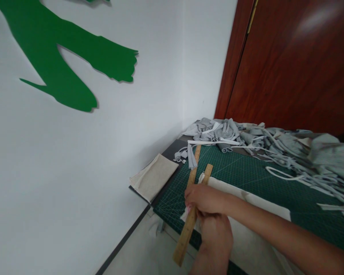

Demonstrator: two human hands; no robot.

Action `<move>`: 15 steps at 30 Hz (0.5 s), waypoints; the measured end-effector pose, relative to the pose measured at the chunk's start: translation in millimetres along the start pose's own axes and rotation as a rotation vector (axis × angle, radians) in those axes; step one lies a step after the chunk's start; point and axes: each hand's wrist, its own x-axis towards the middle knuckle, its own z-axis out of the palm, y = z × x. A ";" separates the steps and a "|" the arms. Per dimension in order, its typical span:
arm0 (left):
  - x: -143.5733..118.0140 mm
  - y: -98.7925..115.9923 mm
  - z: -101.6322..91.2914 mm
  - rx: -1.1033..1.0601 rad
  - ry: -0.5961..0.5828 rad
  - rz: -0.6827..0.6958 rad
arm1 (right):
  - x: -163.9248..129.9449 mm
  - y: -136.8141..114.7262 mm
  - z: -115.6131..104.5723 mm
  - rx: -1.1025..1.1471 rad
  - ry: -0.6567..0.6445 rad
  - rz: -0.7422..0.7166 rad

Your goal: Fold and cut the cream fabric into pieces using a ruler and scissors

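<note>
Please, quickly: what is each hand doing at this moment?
Left hand: closed near the wooden ruler; whether it grips anything cannot be told.
Right hand: pressing on the wooden ruler, fingers curled.

Both hands, left hand [215,233] and right hand [203,199], grip wooden rulers [189,223] over the green cutting mat [246,172].

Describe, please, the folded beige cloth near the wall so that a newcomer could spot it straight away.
Start at the green cutting mat and go to its edge nearest the white wall. There, past the two wooden rulers, the folded beige cloth lies flat, overhanging the table's dark edge. Unlike the grey fabric scraps heaped by the door, it is a neat, plain rectangle lying alone.
</note>
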 end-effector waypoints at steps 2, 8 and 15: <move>-0.8 2.2 -3.5 0.070 0.038 -0.068 | -2.0 11.9 -4.6 -0.015 0.004 -0.025; -1.4 5.5 -1.9 0.101 0.128 -0.124 | -2.2 31.6 -4.8 -0.027 0.046 -0.058; -1.0 4.6 -2.9 0.059 0.100 -0.121 | -7.2 24.1 -7.0 0.006 0.151 0.017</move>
